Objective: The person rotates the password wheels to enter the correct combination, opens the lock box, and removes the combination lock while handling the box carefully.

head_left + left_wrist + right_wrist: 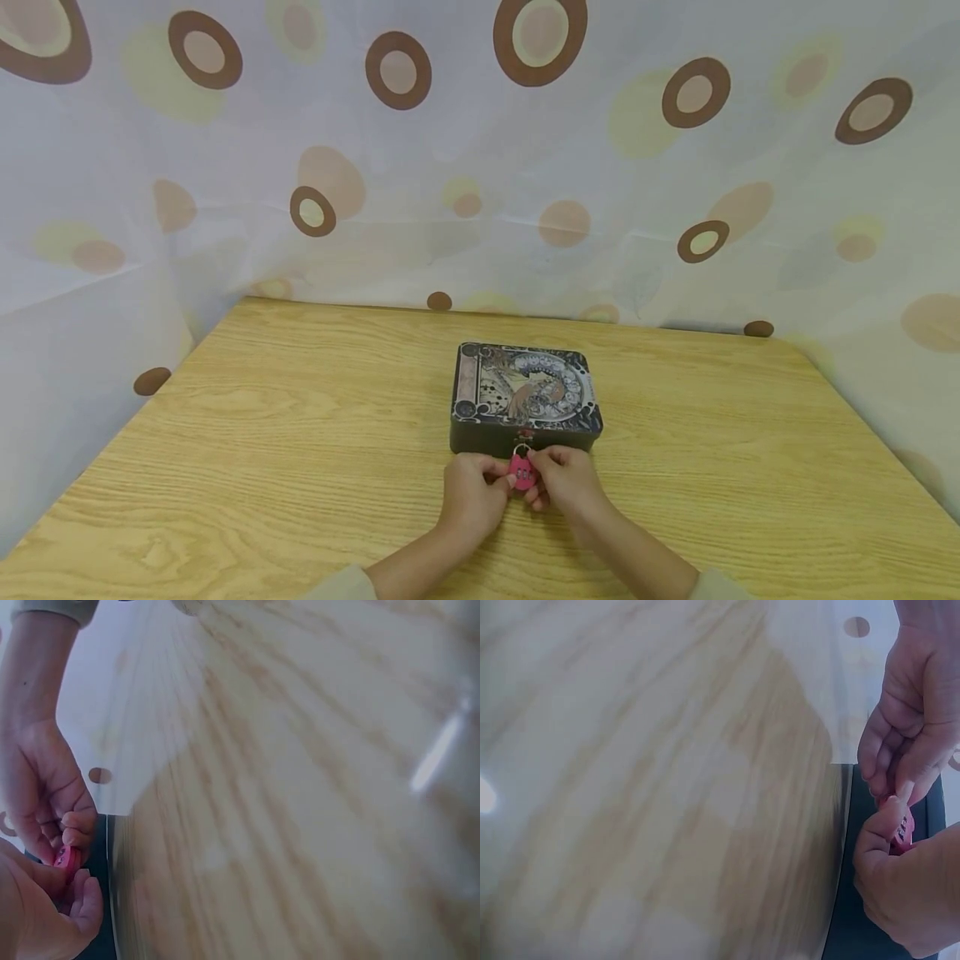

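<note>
A pink combination padlock [522,472] with number dials is in front of a dark tin box [527,392] with an illustrated lid. Its shackle is up by the red-and-metal clasp [524,435] on the box front; whether it passes through the clasp I cannot tell. My left hand [474,493] pinches the padlock's left side, thumb near the dials. With thumb and fingers, my right hand [567,482] grips its upper right side. Both wrist views show the padlock [67,859] between the two hands, partly hidden by fingers. The box lid is down.
The box stands on a wood-grain table [285,433]. Behind and at both sides hangs a white curtain [450,158] with brown and beige dots. The table's back edge lies a short way behind the box.
</note>
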Tool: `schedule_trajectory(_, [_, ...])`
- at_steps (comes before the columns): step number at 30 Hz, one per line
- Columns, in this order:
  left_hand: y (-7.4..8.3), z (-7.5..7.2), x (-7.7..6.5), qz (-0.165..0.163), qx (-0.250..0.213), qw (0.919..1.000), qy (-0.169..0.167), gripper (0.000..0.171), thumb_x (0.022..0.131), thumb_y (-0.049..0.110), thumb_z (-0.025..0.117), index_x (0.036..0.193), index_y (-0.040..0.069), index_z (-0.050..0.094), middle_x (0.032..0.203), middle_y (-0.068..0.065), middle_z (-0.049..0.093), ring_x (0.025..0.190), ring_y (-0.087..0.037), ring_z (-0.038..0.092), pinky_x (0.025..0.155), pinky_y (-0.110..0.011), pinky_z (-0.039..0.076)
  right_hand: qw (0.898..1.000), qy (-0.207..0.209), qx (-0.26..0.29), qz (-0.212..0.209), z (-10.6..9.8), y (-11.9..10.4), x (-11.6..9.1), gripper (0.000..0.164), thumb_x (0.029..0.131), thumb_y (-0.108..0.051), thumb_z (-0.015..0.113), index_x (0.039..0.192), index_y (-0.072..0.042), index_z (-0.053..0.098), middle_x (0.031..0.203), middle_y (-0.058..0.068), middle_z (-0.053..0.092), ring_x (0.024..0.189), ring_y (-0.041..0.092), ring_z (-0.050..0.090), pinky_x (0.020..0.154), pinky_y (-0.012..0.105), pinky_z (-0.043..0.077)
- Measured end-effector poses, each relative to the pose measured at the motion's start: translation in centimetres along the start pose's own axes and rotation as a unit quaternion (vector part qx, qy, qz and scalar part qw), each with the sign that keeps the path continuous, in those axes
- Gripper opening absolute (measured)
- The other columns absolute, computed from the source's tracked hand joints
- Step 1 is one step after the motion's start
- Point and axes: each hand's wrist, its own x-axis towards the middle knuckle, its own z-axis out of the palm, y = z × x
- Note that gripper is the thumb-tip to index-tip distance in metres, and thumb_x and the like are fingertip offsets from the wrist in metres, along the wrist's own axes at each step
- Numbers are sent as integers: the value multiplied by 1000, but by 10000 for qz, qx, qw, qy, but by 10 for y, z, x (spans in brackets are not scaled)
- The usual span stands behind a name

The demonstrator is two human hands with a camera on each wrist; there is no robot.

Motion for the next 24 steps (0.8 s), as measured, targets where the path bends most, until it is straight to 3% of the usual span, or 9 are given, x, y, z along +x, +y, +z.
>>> schedule_trajectory(7, [-2,-4,3,302,185,9992,-197,6,74,-10,67,73,-6,71,67,-13,68,61,-7,57,49,-13,47,9997,149,62,-157,4,0,-2,17,91,-1,45,93,13,54,55,6,56,40,8,51,38,20,48])
schedule_trajectory(15, [0,-7,4,371,311,9981,-369,6,75,-10,66,74,-6,71,69,-12,69,61,-6,55,48,-13,46,9992,363,90,-105,9,2,-2,15,91,-4,47,81,7,50,50,3,54,39,7,52,38,21,50])
schedule_trajectory(24, [0,-10,8,512,434,9969,-402,8,73,-11,66,70,-5,70,67,-11,68,59,-5,55,46,-13,45,9984,435,352,-41,13,0,-7,17,94,-5,45,83,8,49,51,3,56,39,7,54,39,21,51])
